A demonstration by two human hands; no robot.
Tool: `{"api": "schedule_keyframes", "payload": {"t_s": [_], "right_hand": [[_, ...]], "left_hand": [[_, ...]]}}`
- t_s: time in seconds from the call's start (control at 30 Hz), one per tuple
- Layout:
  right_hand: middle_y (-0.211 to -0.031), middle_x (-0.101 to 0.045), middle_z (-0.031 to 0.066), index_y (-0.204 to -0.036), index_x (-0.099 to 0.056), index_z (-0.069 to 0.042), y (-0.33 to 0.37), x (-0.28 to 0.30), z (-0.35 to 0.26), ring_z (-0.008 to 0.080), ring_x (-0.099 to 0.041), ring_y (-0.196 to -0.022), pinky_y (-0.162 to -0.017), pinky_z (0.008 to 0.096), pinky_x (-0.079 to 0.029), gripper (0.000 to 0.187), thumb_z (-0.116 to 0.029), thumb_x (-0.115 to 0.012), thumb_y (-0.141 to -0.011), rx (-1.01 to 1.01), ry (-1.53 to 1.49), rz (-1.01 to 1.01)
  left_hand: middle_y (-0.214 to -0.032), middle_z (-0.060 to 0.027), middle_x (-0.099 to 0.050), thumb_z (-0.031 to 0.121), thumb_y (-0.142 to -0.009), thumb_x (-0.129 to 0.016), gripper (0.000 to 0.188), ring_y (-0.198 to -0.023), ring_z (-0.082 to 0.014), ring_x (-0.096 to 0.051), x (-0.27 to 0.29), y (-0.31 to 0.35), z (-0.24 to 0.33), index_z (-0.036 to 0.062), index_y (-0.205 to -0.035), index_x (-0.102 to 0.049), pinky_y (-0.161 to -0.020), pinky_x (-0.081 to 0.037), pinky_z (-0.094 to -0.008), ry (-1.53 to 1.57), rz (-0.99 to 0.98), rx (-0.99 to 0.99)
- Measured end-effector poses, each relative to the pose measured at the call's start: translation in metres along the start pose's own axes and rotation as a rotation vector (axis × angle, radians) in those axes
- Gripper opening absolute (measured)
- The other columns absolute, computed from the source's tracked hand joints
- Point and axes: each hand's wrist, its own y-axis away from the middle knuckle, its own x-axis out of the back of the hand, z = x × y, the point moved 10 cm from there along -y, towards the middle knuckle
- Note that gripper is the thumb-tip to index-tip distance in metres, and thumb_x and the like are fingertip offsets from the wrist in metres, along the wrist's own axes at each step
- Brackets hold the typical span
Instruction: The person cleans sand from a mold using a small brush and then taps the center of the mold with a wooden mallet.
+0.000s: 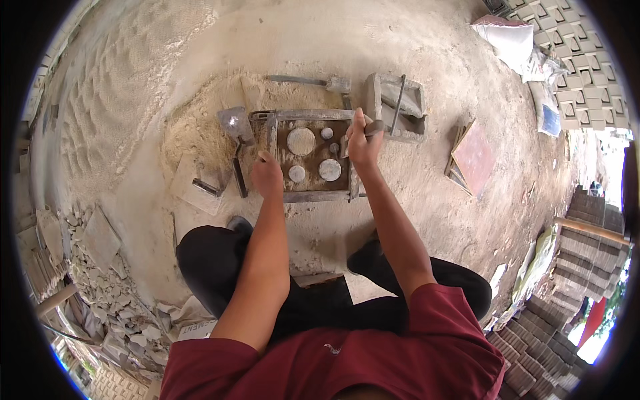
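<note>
Mould frame [317,197] sits on dusty ground [427,200], pale discs [301,141] set inside. The left hand [268,176] seems closed on the frame's left side; the right hand [365,145] wraps around a tool handle [376,127] by the right side. Uneven tugging could skew the frame; a slipping tool could chip the discs.

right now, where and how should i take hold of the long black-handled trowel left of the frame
Probably mid-way along the black handle, coming from the person's side: the slim handle points back that way, while the wide blade lies at the far end, by the sand.
</note>
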Motion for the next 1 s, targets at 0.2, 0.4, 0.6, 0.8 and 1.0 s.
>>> {"api": "schedule_keyframes", "payload": {"t_s": [0.2,0.4,0.6,0.8,1.0], "right_hand": [[-0.053,-0.037,-0.0057,-0.058,-0.04,-0.007,-0.023,0.012,0.007,0.0033,-0.03,-0.05,-0.043,0.0266,-0.023,0.047,-0.025,-0.048,-0.1,-0.007,0.028,-0.032],[-0.051,-0.035,0.0021,-0.06,-0.042,-0.001,-0.041,0.01,0.002,0.0082,-0.033,-0.052,-0.045,0.032,-0.027,0.041,-0.018,-0.052,-0.097,0.073,0.142,0.004],[-0.053,-0.036,-0.006,-0.058,-0.039,-0.008,-0.043,-0.003,0.001,0.0037,-0.031,-0.049,-0.043,0.0264,-0.021,0.043,-0.018,-0.051,-0.098,0.133,0.254,-0.047],[-0.054,-0.041,-0.0045,-0.061,-0.047,-0.003,-0.03,0.004,0.003,0.0055,-0.036,-0.051,-0.045,0.0283,-0.029,0.043,-0.025,-0.05,-0.098,0.011,0.048,-0.062],[-0.054,-0.044,-0.0018,-0.059,-0.047,-0.005,0.0,0.02,-0.014,0.0068,-0.041,-0.049,-0.045,0.029,-0.032,0.044,-0.026,-0.049,-0.098,0.029,-0.13,-0.019]], "left_hand": [[-0.082,-0.0264,-0.064,0.039,-0.098,-0.03,0.061,-0.077,-0.0436,-0.06,-0.004,0.035,0.006,-0.0069,-0.079,-0.065,-0.072,-0.043,-0.0546,0.032,0.044,-0.033],[-0.102,-0.0254,-0.065,0.043,-0.096,-0.03,0.057,-0.098,-0.0441,-0.06,0.0,0.025,0.01,0.0018,-0.108,-0.066,-0.086,-0.046,-0.0552,-0.059,-0.102,0.048],[-0.102,-0.0264,-0.064,0.043,-0.095,-0.03,0.057,-0.097,-0.0448,-0.06,0.008,0.011,0.014,-0.0001,-0.105,-0.067,-0.086,-0.046,-0.0552,-0.012,-0.067,0.001],[-0.103,-0.0254,-0.065,0.043,-0.096,-0.03,0.057,-0.098,-0.0437,-0.06,0.004,0.013,0.017,0.0004,-0.106,-0.066,-0.086,-0.046,-0.0547,0.002,-0.101,0.022],[-0.103,-0.0236,-0.065,0.043,-0.096,-0.03,0.056,-0.097,-0.0428,-0.061,0.006,0.009,0.009,0.0019,-0.106,-0.067,-0.085,-0.047,-0.0538,0.019,-0.089,0.052]]}}
